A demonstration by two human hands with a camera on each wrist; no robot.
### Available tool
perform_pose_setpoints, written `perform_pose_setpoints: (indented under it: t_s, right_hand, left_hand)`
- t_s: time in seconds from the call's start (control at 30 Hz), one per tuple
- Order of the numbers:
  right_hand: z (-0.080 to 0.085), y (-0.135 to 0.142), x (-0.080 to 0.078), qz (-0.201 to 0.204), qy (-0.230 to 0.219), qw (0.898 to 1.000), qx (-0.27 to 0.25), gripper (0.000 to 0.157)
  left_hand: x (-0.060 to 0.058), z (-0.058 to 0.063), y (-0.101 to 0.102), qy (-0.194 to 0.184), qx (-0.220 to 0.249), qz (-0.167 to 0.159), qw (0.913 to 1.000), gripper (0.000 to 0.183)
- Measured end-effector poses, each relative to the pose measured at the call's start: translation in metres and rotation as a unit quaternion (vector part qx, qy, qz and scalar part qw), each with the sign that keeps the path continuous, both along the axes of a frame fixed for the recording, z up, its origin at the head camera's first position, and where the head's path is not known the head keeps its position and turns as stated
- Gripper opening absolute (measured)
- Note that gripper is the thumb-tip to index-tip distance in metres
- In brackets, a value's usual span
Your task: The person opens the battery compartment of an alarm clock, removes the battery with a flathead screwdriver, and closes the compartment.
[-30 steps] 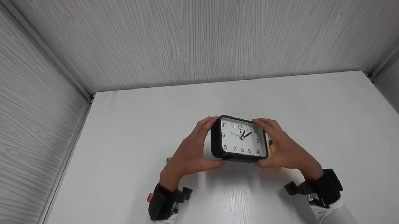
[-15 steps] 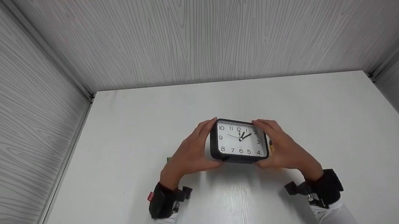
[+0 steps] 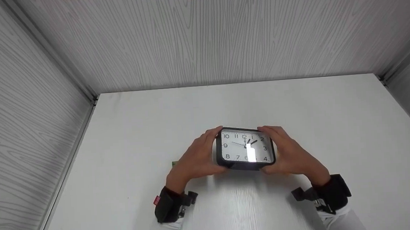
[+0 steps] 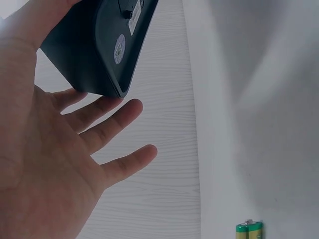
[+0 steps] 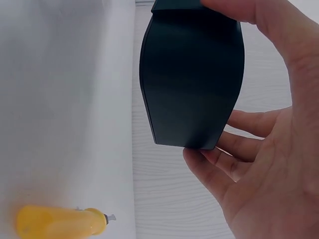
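Between both hands, an alarm clock point(image 3: 233, 147) with a black case and white dial is held above the table, its face tipped upward. My left hand point(image 3: 197, 160) grips its left end, thumb at the near edge and fingertips at the far edge. At the other end, my right hand point(image 3: 293, 156) holds it the same way. Part of the black back point(image 4: 112, 50), with stickers and a small knob, shows in the left wrist view. The right wrist view shows the plain black side point(image 5: 192, 79). A bright reflection covers part of the dial.
Two green-topped batteries point(image 4: 249, 230) lie on the white table point(image 3: 138, 126), mostly hidden behind the left hand in the head view. A stubby yellow-handled screwdriver point(image 5: 60, 222) lies near the right hand. Grey wood-grain panels point(image 3: 200, 37) enclose the table's back and sides.
The clock has come slightly lower in the head view, and its face has tilted further upward and levelled a little. A white reflection has appeared on the dial. Both hands keep their hold.
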State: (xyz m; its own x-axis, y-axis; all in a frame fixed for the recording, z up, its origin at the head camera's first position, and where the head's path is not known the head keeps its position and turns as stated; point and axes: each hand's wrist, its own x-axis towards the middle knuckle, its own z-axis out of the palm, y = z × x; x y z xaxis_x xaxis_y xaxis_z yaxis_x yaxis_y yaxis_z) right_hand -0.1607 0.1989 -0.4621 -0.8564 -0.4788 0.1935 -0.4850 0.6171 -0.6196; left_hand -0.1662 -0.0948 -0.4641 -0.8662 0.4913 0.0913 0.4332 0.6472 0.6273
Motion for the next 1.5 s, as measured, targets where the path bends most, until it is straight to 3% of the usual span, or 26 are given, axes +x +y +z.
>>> perform_pose_setpoints:
  t_s: [0.47,1.07,1.3,1.5]
  right_hand:
    - [-0.011,0.001,-0.004,0.013,0.003,1.000,0.010,0.101]
    - [-0.021,-0.005,-0.006,0.018,-0.003,0.999,0.037,0.102]
    - [-0.026,-0.005,-0.008,0.031,0.017,0.998,0.049,0.105]
    - [-0.027,-0.005,-0.009,0.034,0.010,0.998,0.048,0.104]
  left_hand:
    - [0.002,-0.002,-0.001,-0.059,-0.037,0.010,0.9975,0.110]
    - [0.001,-0.011,-0.002,-0.075,-0.086,0.012,0.9934,0.107]
    - [0.001,-0.012,-0.001,-0.078,-0.091,0.013,0.9926,0.107]
    - [0.001,-0.014,-0.001,-0.079,-0.093,0.010,0.9925,0.106]
